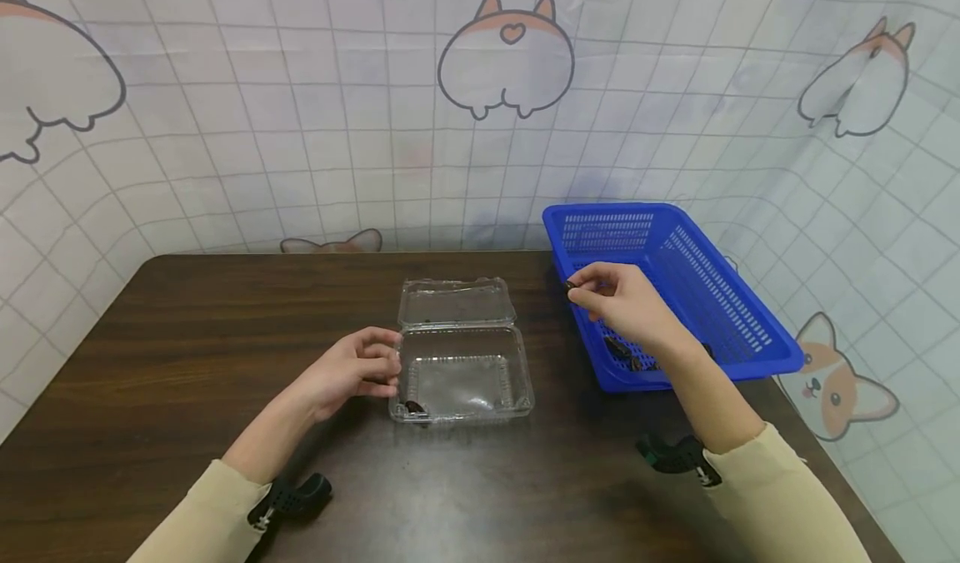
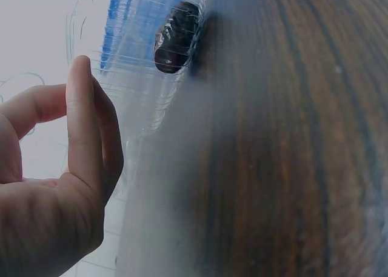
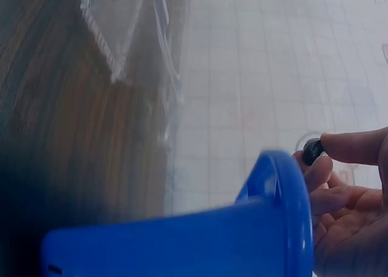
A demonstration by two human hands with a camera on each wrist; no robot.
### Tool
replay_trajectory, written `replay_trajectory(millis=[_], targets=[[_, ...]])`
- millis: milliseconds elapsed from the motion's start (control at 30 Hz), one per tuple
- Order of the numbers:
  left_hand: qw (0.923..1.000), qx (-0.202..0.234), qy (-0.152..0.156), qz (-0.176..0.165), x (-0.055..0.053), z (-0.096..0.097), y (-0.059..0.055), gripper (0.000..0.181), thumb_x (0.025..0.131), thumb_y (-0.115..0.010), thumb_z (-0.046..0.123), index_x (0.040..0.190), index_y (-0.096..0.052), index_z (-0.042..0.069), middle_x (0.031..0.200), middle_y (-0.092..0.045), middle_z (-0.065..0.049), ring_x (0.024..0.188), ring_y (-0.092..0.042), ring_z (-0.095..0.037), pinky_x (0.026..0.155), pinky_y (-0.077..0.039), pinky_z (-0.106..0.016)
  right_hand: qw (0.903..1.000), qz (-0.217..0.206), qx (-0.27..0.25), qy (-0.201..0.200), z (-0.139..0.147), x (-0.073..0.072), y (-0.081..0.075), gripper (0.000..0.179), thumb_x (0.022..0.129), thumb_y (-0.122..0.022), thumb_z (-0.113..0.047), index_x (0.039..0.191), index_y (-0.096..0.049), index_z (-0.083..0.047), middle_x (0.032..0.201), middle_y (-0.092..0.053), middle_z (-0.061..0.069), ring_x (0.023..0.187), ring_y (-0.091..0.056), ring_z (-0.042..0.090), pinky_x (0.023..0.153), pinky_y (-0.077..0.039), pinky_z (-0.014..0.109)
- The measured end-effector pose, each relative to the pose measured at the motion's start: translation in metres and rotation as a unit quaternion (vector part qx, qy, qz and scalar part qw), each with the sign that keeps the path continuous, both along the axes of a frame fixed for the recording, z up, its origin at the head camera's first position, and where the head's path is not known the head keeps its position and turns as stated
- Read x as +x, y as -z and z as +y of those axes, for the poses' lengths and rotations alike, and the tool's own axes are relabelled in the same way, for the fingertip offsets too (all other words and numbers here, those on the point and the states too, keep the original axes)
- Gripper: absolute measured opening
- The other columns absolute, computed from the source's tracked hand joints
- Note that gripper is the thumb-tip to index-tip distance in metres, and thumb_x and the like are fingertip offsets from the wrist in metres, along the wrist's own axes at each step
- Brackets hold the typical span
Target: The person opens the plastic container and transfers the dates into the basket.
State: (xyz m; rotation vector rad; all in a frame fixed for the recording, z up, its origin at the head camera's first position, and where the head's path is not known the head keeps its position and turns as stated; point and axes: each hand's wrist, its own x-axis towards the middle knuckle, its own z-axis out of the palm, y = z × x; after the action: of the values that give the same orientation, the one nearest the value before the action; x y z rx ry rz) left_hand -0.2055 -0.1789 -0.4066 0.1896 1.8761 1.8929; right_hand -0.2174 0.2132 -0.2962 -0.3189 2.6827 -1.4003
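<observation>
In the head view my right hand (image 1: 626,301) pinches a date (image 1: 570,286) between thumb and fingertips, above the left rim of the blue basket (image 1: 750,370). The right wrist view shows this date (image 3: 313,151) dark and small at the fingertips. My left hand (image 1: 352,373) is at the left side of a clear plastic box (image 1: 465,384), its relaxed fingers right at the rim. The box's hinged lid (image 1: 457,303) lies back, away from me. One date (image 2: 176,37), glossy and wrinkled, sits in the box's near left corner.
More dates (image 1: 618,348) lie at the near end of the basket, partly hidden by my right forearm. Box and basket stand on a dark wooden table (image 1: 187,321). A white gridded curtain (image 1: 300,130) with dog drawings hangs behind and along the sides.
</observation>
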Motion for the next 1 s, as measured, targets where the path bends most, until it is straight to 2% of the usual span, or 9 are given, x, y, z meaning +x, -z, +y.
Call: replay_trajectory(millis=[200,300,400,533,800,1000], targets=[[1.0000,0.000,-0.002,0.000,0.001,0.000,-0.002,0.053,0.100,-0.061,0.000,0.145,-0.035,-0.009,0.102,-0.061,-0.012,0.086,-0.065,-0.022,0.080,-0.062,-0.036,0.9997,-0.005,0.005,0.022,0.018,0.002,0.000,0.029,0.104,-0.064,-0.022,0.125,-0.065,-0.002,0.102,-0.065,0.020,0.081,-0.058,0.030,0.067,-0.052,0.034],[1.0000,-0.002,-0.003,0.000,0.002,-0.001,-0.003,0.052,0.100,-0.060,0.000,0.145,-0.035,-0.009,0.102,-0.061,-0.011,0.086,-0.065,-0.021,0.080,-0.062,-0.036,0.9995,-0.005,0.009,0.028,0.026,0.004,0.001,0.033,0.105,-0.063,-0.026,0.126,-0.064,-0.001,0.105,-0.065,0.019,0.081,-0.059,0.028,0.065,-0.050,0.033],[1.0000,-0.001,-0.002,0.001,0.002,0.000,-0.003,0.052,0.100,-0.060,0.001,0.145,-0.035,-0.009,0.101,-0.061,-0.011,0.086,-0.065,-0.021,0.080,-0.062,-0.036,0.9991,-0.001,0.024,0.034,0.036,0.007,0.003,0.037,0.105,-0.062,-0.030,0.128,-0.064,-0.001,0.110,-0.067,0.016,0.083,-0.061,0.026,0.068,-0.051,0.034],[1.0000,0.002,0.001,-0.002,0.002,0.000,-0.002,0.052,0.100,-0.060,0.000,0.145,-0.035,-0.009,0.101,-0.062,-0.011,0.086,-0.065,-0.021,0.080,-0.062,-0.036,0.9978,0.002,0.049,0.043,0.047,0.009,0.009,0.038,0.104,-0.063,-0.032,0.128,-0.065,-0.002,0.110,-0.069,0.014,0.085,-0.061,0.027,0.076,-0.053,0.038],[1.0000,0.004,-0.002,-0.003,0.002,-0.001,-0.001,0.052,0.100,-0.061,0.000,0.145,-0.035,-0.009,0.100,-0.062,-0.009,0.084,-0.065,-0.021,0.079,-0.062,-0.035,0.9970,0.006,0.064,0.044,0.060,0.011,0.021,0.041,0.103,-0.064,-0.033,0.127,-0.066,0.000,0.105,-0.070,0.012,0.087,-0.060,0.031,0.073,-0.053,0.041],[1.0000,0.004,-0.004,-0.004,0.003,-0.001,-0.001,0.052,0.099,-0.061,0.000,0.144,-0.036,-0.009,0.099,-0.062,-0.009,0.083,-0.065,-0.020,0.079,-0.062,-0.034,0.9966,0.014,0.069,0.042,0.064,0.012,0.026,0.043,0.103,-0.064,-0.039,0.126,-0.066,-0.002,0.114,-0.068,0.018,0.090,-0.061,0.037,0.075,-0.054,0.044]])
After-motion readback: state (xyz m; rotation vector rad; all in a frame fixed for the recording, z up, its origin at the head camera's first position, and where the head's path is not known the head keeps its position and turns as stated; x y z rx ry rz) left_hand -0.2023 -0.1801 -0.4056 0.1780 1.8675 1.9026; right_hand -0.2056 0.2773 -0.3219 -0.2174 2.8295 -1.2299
